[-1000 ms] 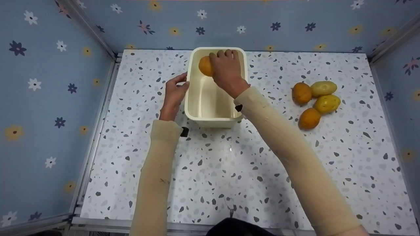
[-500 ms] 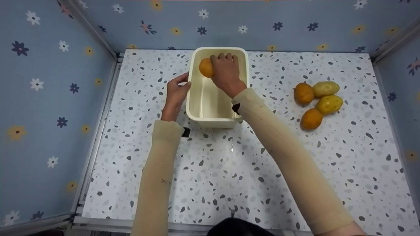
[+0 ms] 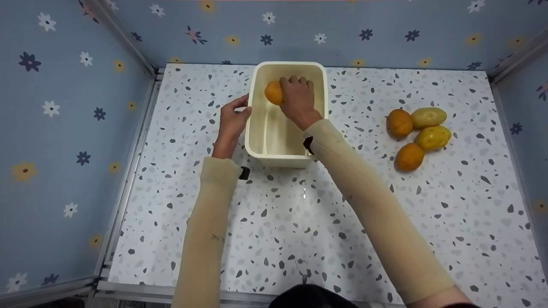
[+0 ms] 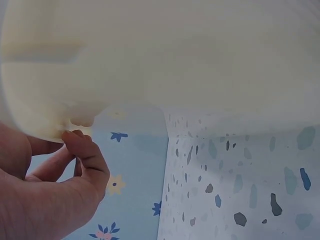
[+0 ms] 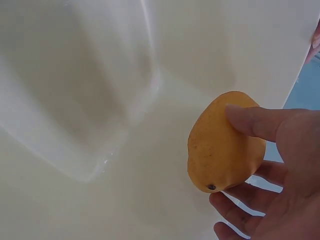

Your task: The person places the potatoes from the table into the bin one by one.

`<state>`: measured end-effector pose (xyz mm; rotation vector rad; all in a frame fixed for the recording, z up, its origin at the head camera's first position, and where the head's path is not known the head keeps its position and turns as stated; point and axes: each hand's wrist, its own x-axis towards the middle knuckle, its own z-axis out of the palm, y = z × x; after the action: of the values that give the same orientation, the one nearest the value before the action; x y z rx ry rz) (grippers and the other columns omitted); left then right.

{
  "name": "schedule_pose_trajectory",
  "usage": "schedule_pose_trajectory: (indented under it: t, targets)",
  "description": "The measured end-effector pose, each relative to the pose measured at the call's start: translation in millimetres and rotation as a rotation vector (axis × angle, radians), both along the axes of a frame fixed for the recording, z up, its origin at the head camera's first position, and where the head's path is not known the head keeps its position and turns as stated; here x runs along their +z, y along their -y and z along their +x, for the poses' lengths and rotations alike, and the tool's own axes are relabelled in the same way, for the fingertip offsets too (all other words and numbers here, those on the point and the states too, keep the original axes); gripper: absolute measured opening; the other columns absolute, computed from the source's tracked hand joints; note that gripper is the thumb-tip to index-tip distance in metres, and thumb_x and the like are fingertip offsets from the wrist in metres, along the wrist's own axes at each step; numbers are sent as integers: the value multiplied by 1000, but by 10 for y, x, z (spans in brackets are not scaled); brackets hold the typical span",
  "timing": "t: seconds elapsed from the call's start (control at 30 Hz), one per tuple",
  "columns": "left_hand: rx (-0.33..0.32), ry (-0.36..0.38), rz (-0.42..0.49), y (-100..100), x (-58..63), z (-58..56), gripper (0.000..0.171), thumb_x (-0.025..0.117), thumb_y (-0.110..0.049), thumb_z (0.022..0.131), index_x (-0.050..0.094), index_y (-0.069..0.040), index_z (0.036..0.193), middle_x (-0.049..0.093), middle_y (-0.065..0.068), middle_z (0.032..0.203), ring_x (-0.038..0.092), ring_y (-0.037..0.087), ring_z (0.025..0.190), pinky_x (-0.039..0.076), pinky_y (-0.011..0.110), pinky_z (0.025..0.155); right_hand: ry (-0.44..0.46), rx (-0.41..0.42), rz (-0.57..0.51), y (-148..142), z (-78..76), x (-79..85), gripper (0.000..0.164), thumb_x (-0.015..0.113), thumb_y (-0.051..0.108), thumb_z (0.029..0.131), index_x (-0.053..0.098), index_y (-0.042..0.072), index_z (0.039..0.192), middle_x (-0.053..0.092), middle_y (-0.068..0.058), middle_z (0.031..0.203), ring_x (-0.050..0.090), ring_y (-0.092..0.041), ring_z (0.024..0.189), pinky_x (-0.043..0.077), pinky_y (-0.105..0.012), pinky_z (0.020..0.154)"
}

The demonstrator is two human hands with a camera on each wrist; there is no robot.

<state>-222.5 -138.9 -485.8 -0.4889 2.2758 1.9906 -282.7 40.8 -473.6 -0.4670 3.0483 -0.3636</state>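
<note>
A cream plastic bin (image 3: 286, 159) stands at the back middle of the table. Inside its far part my right hand (image 3: 297, 100) grips an orange-yellow mango (image 3: 274, 93). In the right wrist view the thumb presses on top of the mango (image 5: 220, 150) and the fingers curl beneath, above the bin's pale floor (image 5: 150, 200). At the bin's left side, my left hand (image 3: 233, 124) holds the rim between thumb and fingers. The left wrist view has those fingers (image 4: 90, 160) bent at the edge of the bin wall (image 4: 175, 60).
Right of the bin lie two orange mangoes (image 3: 400, 123) and two yellow potato-like ovals (image 3: 433, 137), grouped close together on the speckled table (image 3: 274, 239). Blue flowered panels (image 3: 295, 34) enclose the back and both sides.
My right hand and the mango have shifted slightly toward the near side, lower within the bin. My left hand keeps its place on the rim. The whole head view slides a little.
</note>
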Motion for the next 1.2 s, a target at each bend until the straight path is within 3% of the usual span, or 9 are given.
schedule_pose_trajectory:
  t: [0.53,0.9,1.2]
  targets:
    - [-5,-14,9,-20,23,17,43,60,-5,103,63,-5,146,64,14,129,65,23,102,57,32,92,44,2,-32,-6,-48,-78,53,70,13,100,53,5,149,58,-21,142,52,-41,129,38,-53,115]
    - [-3,-31,4,-20,15,25,42,60,-4,103,64,-4,145,66,15,128,66,21,99,57,29,87,12,31,-31,-13,-46,-122,45,68,8,99,58,4,143,60,-22,139,55,-42,125,43,-53,111]
    - [4,-37,26,-27,7,23,43,61,-3,103,63,-4,146,66,16,127,67,28,104,59,34,91,68,81,-46,-13,-67,-151,50,69,17,104,53,7,150,57,-17,148,50,-40,136,38,-53,117]
